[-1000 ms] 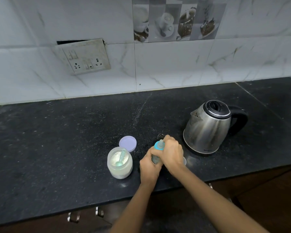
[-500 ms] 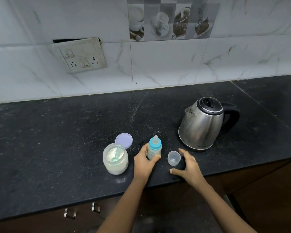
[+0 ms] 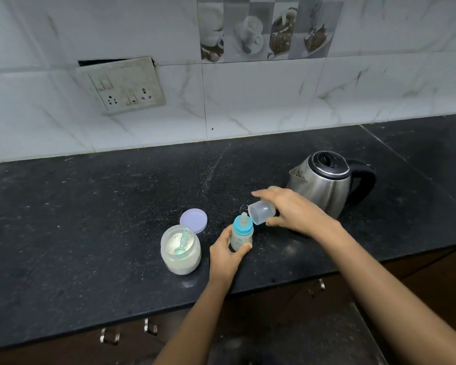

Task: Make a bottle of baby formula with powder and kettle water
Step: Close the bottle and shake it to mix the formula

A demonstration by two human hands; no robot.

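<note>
A small baby bottle [image 3: 242, 233] with a blue collar and clear teat stands upright on the black counter [image 3: 90, 233]. My left hand [image 3: 225, 255] grips its lower body. My right hand [image 3: 292, 210] holds the clear bottle cap [image 3: 261, 212] tilted on its side, just above and right of the teat. An open jar of white formula powder [image 3: 181, 250] with a green scoop [image 3: 183, 241] inside sits left of the bottle. Its lilac lid [image 3: 194, 220] lies behind it. A steel kettle [image 3: 327, 184] with a black lid and handle stands to the right.
A tiled wall with a switch and socket plate [image 3: 124, 86] rises behind the counter. The counter's front edge runs just below my wrists, with dark cabinet fronts and metal handles [image 3: 109, 335] beneath.
My right hand left the bottle top, reached the clear cap standing on the counter, picked it up and lifted it toward the teat. My left hand kept hold of the bottle.
</note>
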